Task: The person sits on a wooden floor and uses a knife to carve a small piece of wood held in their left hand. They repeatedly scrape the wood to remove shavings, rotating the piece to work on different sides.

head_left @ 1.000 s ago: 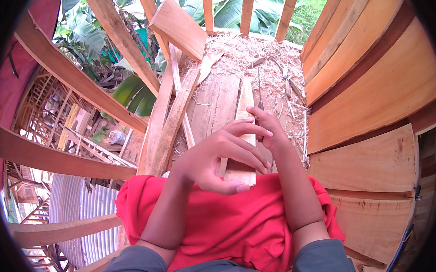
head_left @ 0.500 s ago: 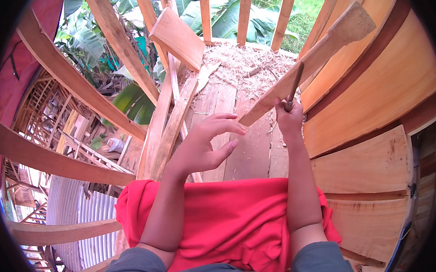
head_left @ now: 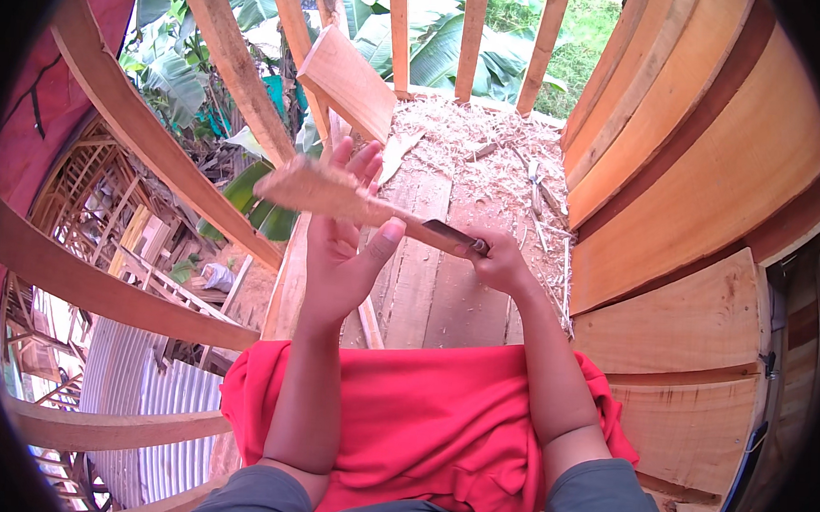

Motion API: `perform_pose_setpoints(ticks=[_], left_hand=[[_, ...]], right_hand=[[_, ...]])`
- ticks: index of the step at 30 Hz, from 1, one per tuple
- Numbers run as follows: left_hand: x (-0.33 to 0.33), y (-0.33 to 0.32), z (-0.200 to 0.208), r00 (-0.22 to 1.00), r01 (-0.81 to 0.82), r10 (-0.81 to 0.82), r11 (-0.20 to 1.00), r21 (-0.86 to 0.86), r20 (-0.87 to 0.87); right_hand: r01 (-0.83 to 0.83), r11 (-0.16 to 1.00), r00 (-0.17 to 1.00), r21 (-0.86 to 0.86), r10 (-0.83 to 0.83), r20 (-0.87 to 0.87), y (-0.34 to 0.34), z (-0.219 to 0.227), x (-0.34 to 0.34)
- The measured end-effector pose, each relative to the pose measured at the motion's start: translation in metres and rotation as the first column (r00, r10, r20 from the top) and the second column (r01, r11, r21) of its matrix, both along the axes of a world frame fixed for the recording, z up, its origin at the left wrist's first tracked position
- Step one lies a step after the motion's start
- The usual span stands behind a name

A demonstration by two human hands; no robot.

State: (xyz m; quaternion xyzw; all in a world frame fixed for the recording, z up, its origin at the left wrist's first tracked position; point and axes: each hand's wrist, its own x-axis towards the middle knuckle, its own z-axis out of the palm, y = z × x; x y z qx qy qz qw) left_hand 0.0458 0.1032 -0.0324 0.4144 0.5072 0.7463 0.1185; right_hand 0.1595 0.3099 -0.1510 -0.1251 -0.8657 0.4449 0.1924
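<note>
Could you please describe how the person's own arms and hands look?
The sleeves are short, plain and dark grey, leaving the forearms bare. The left hand and right hand are ungloved and look unadorned.

No readable text, labels, brands, numbers or signs anywhere in view.

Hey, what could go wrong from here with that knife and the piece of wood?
The knife points toward the open left hand, so a slip might cut it. The right hand seems to grip both the knife and the wooden piece, so either could twist or drop.
</note>
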Motion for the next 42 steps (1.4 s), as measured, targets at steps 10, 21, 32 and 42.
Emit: perform_pose_setpoints(ticks=[10,21,32,42], left_hand=[[0.007,-0.054,0.046,0.898,0.424,-0.399,0.676,0.603,-0.184],[0.062,-0.078,0.081,0.341,0.8,-0.876,0.079,0.595,-0.342],[0.071,-0.089,0.088,0.51,0.703,-0.839,0.279,0.654,-0.191],[0.015,-0.027,0.046,0.974,-0.201,0.221,0.939,0.279,-0.043]], right_hand=[[0.281,0.915,0.956,-0.29,-0.294,0.001,0.015,-0.009,0.0],[0.315,0.851,0.918,-0.421,-0.386,-0.092,0.012,-0.009,-0.007],[0.291,0.849,0.927,-0.442,-0.364,-0.089,0.01,-0.008,-0.008],[0.031,0.967,0.994,-0.253,-0.057,-0.096,-0.015,-0.002,-0.01]])
